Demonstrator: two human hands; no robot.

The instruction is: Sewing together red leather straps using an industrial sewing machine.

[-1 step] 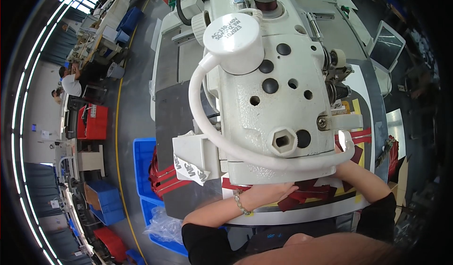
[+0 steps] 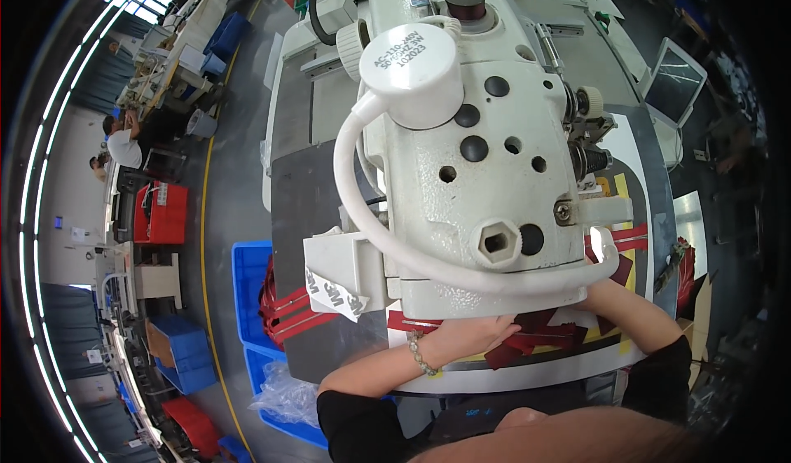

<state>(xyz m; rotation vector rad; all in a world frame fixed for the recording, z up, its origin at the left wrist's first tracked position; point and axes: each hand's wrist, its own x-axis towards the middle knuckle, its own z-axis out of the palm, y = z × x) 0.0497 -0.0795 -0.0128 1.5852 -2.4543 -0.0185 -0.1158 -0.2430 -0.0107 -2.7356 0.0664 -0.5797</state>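
The white head of an industrial sewing machine (image 2: 428, 208) fills the middle of the view and covers part of the work. Below its front end, my left hand (image 2: 474, 336) reaches in from the left, a beaded bracelet (image 2: 420, 354) at the wrist. Its fingers point right, held together and curved over a dark red fabric strip (image 2: 405, 321); the machine partly hides them. More dark red fabric pieces (image 2: 535, 336) lie just past the fingertips. My right hand (image 2: 592, 296) comes from the right; only its wrist area shows, and the fingers are hidden behind the machine head.
Long red strips (image 2: 301, 319) hang over the table's left edge by a blue bin (image 2: 251, 290). Clear plastic wrap (image 2: 287, 393) lies below. Another red strip (image 2: 630, 239) crosses the table at right. A screen (image 2: 676, 82) stands far right. People (image 2: 124, 146) sit at distant benches.
The machine head appears shifted very slightly up and right in the view. My hands and the red fabric keep their places.
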